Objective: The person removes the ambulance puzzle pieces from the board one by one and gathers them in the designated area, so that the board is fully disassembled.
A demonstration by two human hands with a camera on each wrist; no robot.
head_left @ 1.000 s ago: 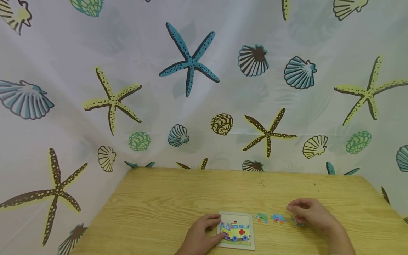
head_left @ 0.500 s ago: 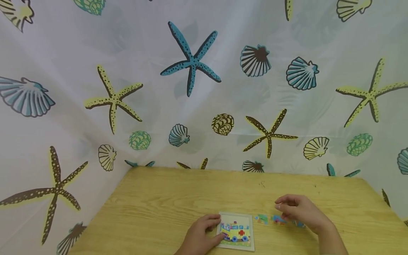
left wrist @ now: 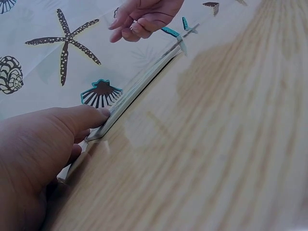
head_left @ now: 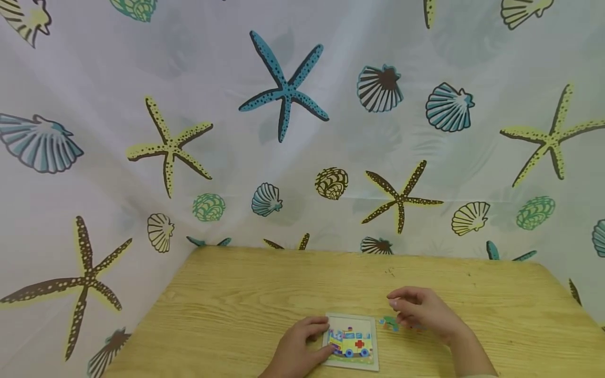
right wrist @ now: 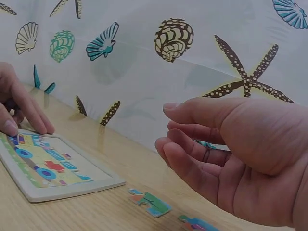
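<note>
A small square jigsaw board with a pale rim lies on the table, its lower part filled with a picture of a yellow ambulance with a red cross. My left hand holds the board at its left side, thumb over the rim and fingers along the edge. Right of the board lies a green-and-blue jigsaw piece. A second, blue-and-purple piece shows partly at the bottom of the right wrist view. Above these pieces hovers my right hand, fingers loosely bent, thumb apart from them, nothing held.
The wood-grain table reaches back to a pale curtain printed with starfish and shells, which hangs behind the table and along its left and right sides.
My right hand has moved left from the farthest piece, over the middle one, toward the piece nearest the board. The left hand and the board have stayed in place.
</note>
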